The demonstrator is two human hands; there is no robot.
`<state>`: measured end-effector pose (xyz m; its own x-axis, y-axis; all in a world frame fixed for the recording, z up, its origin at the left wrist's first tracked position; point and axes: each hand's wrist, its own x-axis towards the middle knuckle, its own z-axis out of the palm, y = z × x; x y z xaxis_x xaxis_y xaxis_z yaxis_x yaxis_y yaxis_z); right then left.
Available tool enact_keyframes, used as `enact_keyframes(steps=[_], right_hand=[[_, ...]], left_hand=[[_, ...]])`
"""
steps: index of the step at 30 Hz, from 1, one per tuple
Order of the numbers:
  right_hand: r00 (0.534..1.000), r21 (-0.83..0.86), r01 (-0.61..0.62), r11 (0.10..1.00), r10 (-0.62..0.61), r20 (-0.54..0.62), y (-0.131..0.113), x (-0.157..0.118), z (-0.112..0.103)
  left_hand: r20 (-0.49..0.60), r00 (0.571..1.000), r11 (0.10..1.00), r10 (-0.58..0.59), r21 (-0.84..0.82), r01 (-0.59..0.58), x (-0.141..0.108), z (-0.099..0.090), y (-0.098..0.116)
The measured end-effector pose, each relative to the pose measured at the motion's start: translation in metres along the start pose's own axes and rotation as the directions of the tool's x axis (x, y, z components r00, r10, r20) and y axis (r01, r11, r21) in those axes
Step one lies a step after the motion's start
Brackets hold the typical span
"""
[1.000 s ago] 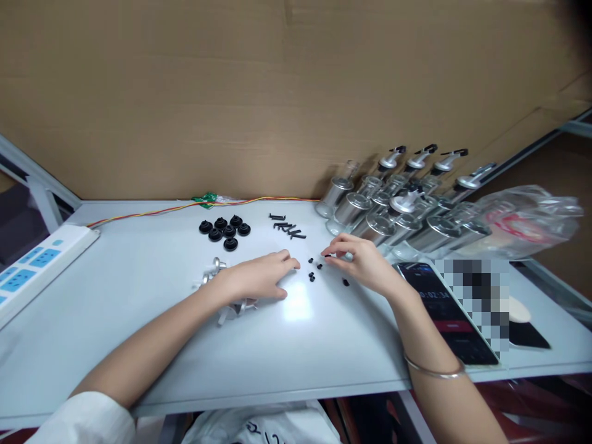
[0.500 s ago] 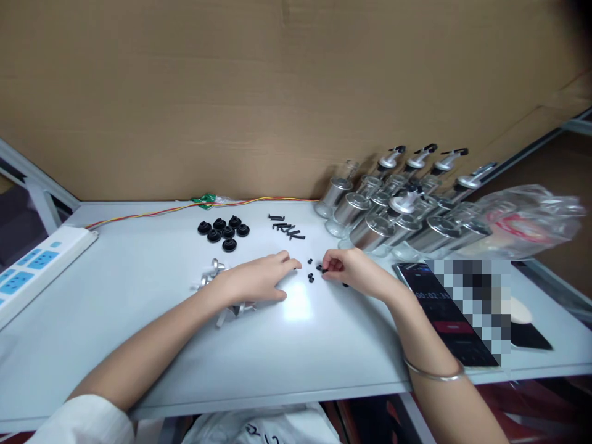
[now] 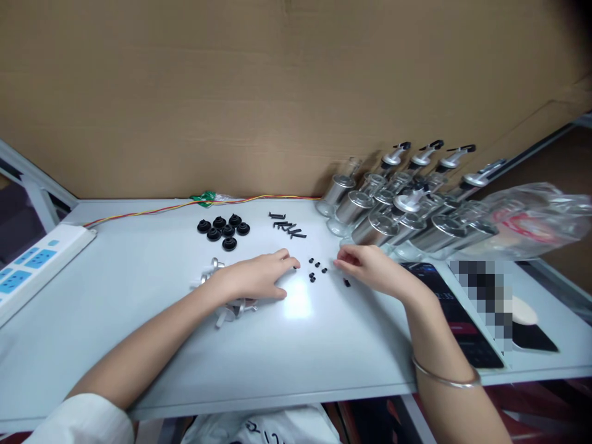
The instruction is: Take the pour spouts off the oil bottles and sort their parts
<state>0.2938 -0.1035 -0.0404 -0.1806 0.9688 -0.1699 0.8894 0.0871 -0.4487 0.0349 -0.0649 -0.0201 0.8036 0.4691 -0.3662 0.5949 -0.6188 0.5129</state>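
Observation:
Fingers apart, my left hand (image 3: 263, 275) rests low over the table, with a tiny dark piece by its index fingertip. Several small black plugs (image 3: 317, 265) lie between my two hands. My right hand (image 3: 358, 264) is just right of them, thumb and fingers pressed together; whatever is between them is too small to make out. A slightly bigger black piece (image 3: 346, 283) lies below the right fingers. Metal pourer parts (image 3: 235, 308) are partly hidden under my left hand and wrist. Black round stoppers (image 3: 227, 230) and thin black strips (image 3: 287, 227) lie farther back.
Glass and steel bottles (image 3: 379, 228), some with pourers, crowd the back right beside a clear plastic bag (image 3: 541, 216). A phone (image 3: 467, 327) lies at the right. A white power strip (image 3: 34, 265) is at the far left. Red and yellow wires (image 3: 176, 206) run along the cardboard wall.
My right hand has moved right, away from the small plugs, uncovering the bigger black piece. One more plug shows beside the others. My left hand has hardly moved.

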Motion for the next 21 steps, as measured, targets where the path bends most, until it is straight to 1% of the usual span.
enact_keyframes(steps=[3, 11, 13, 16, 18, 21], right_hand=[[0.998, -0.079, -0.037, 0.996, 0.040, 0.044, 0.0010, -0.0027, -0.0019], [0.980, -0.121, -0.132, 0.984, 0.148, 0.133, -0.0018, -0.0088, -0.0065], [0.977, -0.085, -0.130, 0.988, 0.142, 0.159, -0.0034, -0.0085, -0.0066], [0.980, -0.014, -0.120, 0.993, 0.121, 0.161, -0.0057, -0.0073, -0.0062], [0.987, 0.043, -0.096, 0.994, 0.089, 0.137, -0.0059, -0.0062, -0.0056], [0.997, 0.112, -0.023, 0.993, 0.015, 0.070, -0.0050, -0.0043, -0.0042]], left_hand=[[0.005, 1.000, 1.000, -0.005, -0.004, 0.005, 0.0003, -0.0004, -0.0002], [0.015, 1.000, 1.000, -0.023, -0.005, 0.023, -0.0001, -0.0013, 0.0009], [0.009, 1.000, 1.000, -0.019, -0.005, 0.020, 0.0002, -0.0011, 0.0007], [0.007, 1.000, 1.000, -0.014, -0.012, 0.014, 0.0007, -0.0012, 0.0001], [0.005, 1.000, 1.000, -0.017, -0.013, 0.017, 0.0008, -0.0014, -0.0001], [0.000, 1.000, 1.000, -0.022, -0.008, 0.022, 0.0007, -0.0015, 0.0001]])
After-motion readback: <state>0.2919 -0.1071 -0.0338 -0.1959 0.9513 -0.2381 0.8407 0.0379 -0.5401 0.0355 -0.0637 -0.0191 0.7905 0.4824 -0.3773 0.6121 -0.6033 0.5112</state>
